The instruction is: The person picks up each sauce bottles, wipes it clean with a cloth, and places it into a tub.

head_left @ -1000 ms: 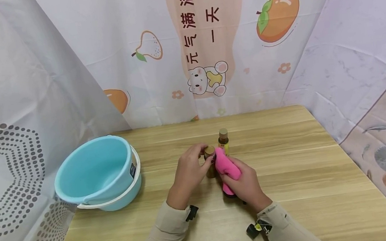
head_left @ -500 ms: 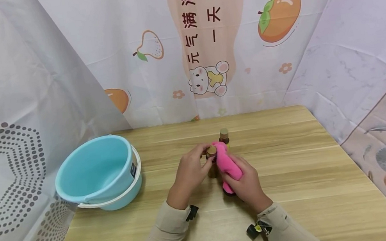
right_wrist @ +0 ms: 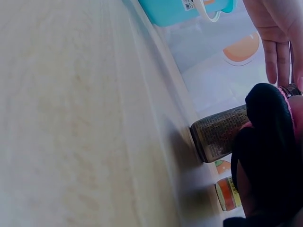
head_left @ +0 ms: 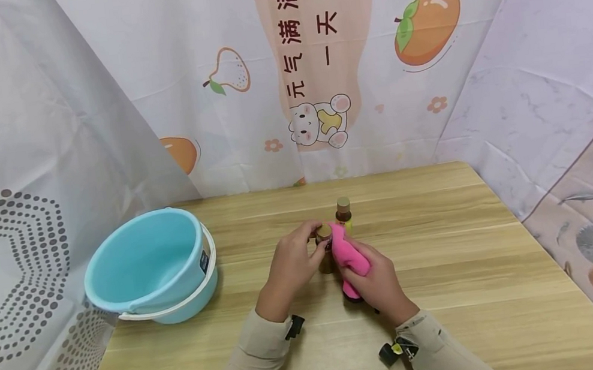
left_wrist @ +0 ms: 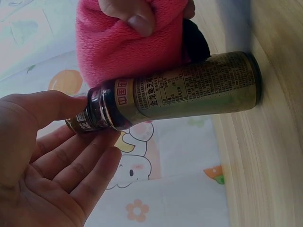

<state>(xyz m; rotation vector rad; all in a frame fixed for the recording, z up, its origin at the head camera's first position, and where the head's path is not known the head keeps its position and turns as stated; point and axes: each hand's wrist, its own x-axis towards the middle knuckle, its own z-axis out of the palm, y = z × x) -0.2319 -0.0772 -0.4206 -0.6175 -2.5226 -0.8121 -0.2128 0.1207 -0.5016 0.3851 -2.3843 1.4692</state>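
A dark glass bottle (head_left: 327,263) with a gold cap stands upright on the table; in the left wrist view its printed label (left_wrist: 189,92) faces the camera. My left hand (head_left: 292,262) pinches this bottle at the cap and neck, between thumb and fingertips. In my right hand (head_left: 379,282) is a bunched pink plush cloth (head_left: 349,255), gripped against the bottle's right side. The cloth's black side (right_wrist: 265,142) shows in the right wrist view. Just behind stands a second bottle (head_left: 343,209) with a brown cap and yellow label, partly hidden by the cloth.
A light blue bucket (head_left: 204,279) with a white handle stands at the table's left. The wooden table (head_left: 481,286) extends to the right of my hands. Printed curtains (head_left: 247,130) hang behind and at both sides.
The pink cloth rises along the bottle's neck, then comes back down a little, uncovering more of the rear bottle. My left hand keeps its hold at the cap.
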